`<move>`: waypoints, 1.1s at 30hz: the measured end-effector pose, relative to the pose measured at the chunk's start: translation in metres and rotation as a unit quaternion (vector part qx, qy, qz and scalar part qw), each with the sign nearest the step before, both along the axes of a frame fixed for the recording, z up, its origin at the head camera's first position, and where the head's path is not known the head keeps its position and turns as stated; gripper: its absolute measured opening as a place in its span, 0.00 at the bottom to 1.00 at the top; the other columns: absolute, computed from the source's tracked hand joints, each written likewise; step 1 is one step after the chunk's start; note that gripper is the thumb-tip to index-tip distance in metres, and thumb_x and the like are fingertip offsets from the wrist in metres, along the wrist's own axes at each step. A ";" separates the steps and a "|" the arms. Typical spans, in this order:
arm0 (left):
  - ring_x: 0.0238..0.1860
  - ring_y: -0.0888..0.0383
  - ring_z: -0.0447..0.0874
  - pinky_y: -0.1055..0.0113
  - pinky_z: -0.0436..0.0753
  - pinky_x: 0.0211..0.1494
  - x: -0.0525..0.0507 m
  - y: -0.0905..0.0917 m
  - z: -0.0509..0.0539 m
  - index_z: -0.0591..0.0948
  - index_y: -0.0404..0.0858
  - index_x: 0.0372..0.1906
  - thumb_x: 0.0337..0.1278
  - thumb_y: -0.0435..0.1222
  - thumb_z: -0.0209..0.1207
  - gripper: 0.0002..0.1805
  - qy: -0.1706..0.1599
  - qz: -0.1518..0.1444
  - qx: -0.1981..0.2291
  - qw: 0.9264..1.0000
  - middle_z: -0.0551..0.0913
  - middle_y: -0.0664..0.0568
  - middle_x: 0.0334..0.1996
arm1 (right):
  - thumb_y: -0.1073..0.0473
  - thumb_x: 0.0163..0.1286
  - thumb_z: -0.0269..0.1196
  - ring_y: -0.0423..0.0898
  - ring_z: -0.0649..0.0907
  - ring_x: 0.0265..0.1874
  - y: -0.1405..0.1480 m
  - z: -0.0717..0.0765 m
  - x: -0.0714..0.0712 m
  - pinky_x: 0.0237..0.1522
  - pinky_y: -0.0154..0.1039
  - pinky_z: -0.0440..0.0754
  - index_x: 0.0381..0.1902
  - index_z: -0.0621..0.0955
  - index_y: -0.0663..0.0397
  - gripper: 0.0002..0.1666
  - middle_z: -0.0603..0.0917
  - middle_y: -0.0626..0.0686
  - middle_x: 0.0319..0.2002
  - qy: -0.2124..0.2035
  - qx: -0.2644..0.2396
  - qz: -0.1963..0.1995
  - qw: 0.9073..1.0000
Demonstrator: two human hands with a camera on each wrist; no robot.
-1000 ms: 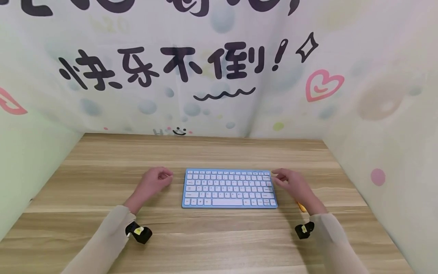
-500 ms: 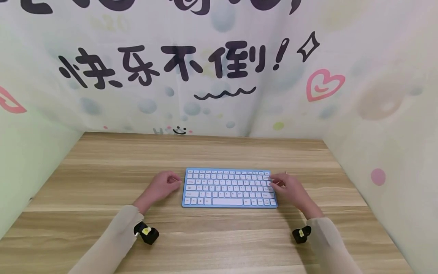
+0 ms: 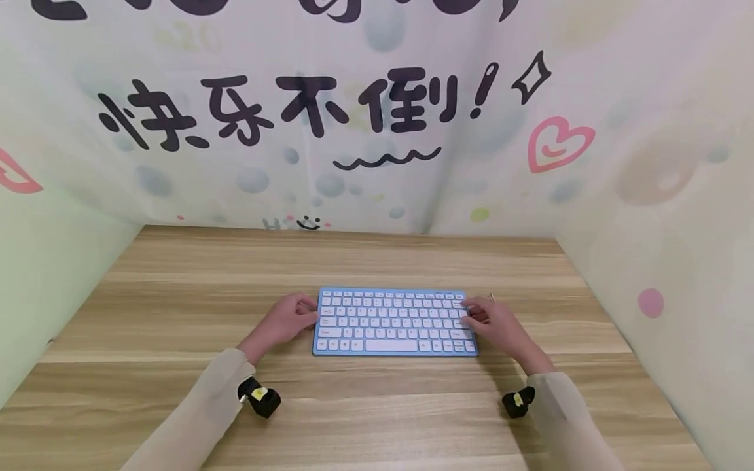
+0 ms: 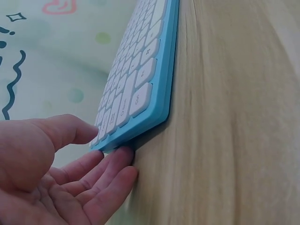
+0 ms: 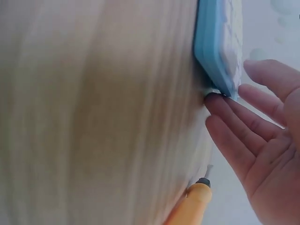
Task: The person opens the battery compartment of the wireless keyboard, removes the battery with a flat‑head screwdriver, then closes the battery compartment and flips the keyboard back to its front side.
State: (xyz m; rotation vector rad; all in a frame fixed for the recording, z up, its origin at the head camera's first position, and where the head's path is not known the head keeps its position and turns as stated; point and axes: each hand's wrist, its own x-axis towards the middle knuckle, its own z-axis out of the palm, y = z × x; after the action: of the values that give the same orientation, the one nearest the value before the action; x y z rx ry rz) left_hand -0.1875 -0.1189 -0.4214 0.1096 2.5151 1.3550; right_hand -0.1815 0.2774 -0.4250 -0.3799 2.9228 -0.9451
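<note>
A blue keyboard with white keys point(image 3: 391, 322) lies flat on the wooden table. At its left end, my left hand point(image 3: 287, 319) pinches the edge; in the left wrist view its thumb point(image 4: 70, 131) is on top and the other fingers point(image 4: 112, 164) reach beneath the rim. My right hand point(image 3: 497, 327) is at the opposite end, thumb over the keys. In the right wrist view its fingers point(image 5: 239, 124) are extended and spread, with tips against the lower edge; whether the thumb point(image 5: 272, 75) presses the keys is unclear.
A screwdriver with an orange handle point(image 5: 194, 204) lies beside the right hand, mostly covered by it in the head view. Behind the wooden table point(image 3: 377, 405) hangs a white printed cloth point(image 3: 377, 196); pale walls stand at both sides.
My left hand has moved right, from beside the keyboard onto its left edge. My right hand has shifted slightly left over the right end. The keyboard has stayed in place.
</note>
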 end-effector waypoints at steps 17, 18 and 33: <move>0.41 0.50 0.78 0.64 0.80 0.37 -0.006 0.005 -0.002 0.67 0.28 0.50 0.57 0.29 0.56 0.17 -0.028 0.002 0.002 1.000 0.78 0.40 0.40 | 0.64 0.60 0.63 0.50 0.79 0.36 0.009 0.010 -0.017 0.38 0.43 0.80 0.52 0.72 0.61 0.22 0.80 0.58 0.38 -0.112 -0.056 0.033 0.992; 0.41 0.50 0.78 0.64 0.80 0.37 -0.006 0.006 -0.002 0.67 0.28 0.50 0.57 0.29 0.56 0.17 -0.031 0.005 0.005 0.999 0.78 0.40 0.40 | 0.64 0.60 0.63 0.50 0.79 0.36 0.009 0.011 -0.017 0.37 0.43 0.80 0.52 0.72 0.61 0.22 0.79 0.59 0.38 -0.121 -0.067 0.031 0.990; 0.43 0.49 0.76 0.62 0.80 0.39 -0.006 0.005 -0.008 0.66 0.30 0.53 0.58 0.27 0.54 0.18 -0.044 0.016 0.032 0.998 0.75 0.38 0.43 | 0.69 0.60 0.62 0.51 0.77 0.34 0.008 0.009 -0.016 0.34 0.43 0.82 0.54 0.70 0.63 0.24 0.75 0.61 0.38 -0.164 -0.141 0.003 0.976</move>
State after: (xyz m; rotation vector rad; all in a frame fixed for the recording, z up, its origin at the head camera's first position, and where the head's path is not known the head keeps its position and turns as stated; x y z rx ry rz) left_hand -0.1931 -0.1141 -0.4292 0.0223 2.4123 1.4199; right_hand -0.1973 0.2858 -0.4160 -0.2157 2.4970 -1.2897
